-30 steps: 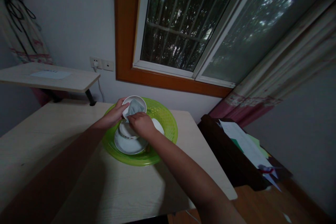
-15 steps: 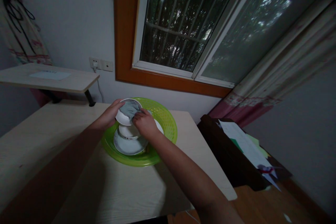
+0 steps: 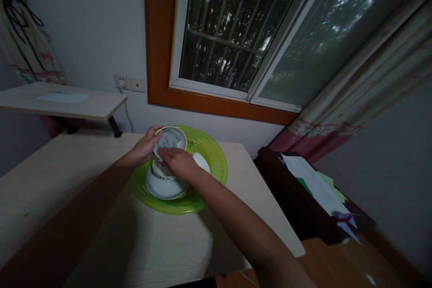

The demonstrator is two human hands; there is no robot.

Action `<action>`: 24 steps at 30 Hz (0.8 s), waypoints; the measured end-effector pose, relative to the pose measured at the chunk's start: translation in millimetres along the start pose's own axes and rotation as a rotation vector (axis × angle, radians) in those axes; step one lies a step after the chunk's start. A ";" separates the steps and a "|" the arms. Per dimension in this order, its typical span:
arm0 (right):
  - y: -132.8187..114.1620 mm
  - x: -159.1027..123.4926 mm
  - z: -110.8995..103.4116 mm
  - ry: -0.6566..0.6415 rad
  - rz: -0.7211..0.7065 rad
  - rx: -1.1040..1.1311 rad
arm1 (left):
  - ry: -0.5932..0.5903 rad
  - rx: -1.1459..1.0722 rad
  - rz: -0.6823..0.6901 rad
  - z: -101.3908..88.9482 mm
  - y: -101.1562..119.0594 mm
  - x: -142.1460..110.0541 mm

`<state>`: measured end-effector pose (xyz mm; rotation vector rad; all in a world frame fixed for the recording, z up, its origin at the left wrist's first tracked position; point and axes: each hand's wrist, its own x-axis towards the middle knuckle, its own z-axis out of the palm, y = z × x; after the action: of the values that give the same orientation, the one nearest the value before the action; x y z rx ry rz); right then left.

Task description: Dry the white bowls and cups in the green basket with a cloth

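Observation:
My left hand (image 3: pixel 147 146) grips a white bowl (image 3: pixel 184 137) by its left rim, tilted above the other dishes. A grey cloth (image 3: pixel 169 137) lies bunched inside that bowl. At the near rim, my right hand (image 3: pixel 178 162) presses its closed fingers on the cloth, and its fingertips are partly hidden. Below, another white bowl (image 3: pixel 159 171) rests on a white plate (image 3: pixel 164 189), both in a wide green plastic basket (image 3: pixel 218 157). A further white dish (image 3: pixel 202 162) shows beside my right wrist.
The basket stands on a pale wooden table (image 3: pixel 162 243). On the left is a raised shelf (image 3: pixel 84 108) with a sheet of paper (image 3: pixel 63 97). Behind are a wall socket (image 3: pixel 122 82) and a barred window. A dark cabinet (image 3: pixel 286 193) with papers stands at right.
My right hand has moved from the bowl's right side to its near left rim. The bowl has shifted slightly right, and the cloth sits flatter inside it.

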<state>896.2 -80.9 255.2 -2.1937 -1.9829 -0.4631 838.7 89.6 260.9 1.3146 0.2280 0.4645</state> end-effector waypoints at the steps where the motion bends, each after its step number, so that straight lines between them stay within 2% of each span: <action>1: 0.7 0.0 1.1 0.004 -0.007 0.000 | -0.011 0.014 0.000 -0.5 -1.4 0.6; 5: 0.2 1.0 -3.7 -0.044 0.013 -0.033 | -0.003 0.018 0.015 -0.3 -2.2 1.8; 11: -5.8 3.1 -25.5 -0.141 0.096 -0.158 | 0.043 -0.083 -0.021 4.3 7.3 -0.8; 17: -5.1 1.7 -32.4 -0.101 0.133 -0.214 | 0.108 0.059 0.032 0.7 6.2 3.2; 24: -2.4 -1.9 -27.7 -0.049 0.187 -0.250 | 0.108 0.130 0.082 -1.4 1.9 6.9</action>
<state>890.2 -91.0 280.5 -2.5331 -1.8040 -0.6680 843.9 94.3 263.1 1.4315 0.2991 0.5989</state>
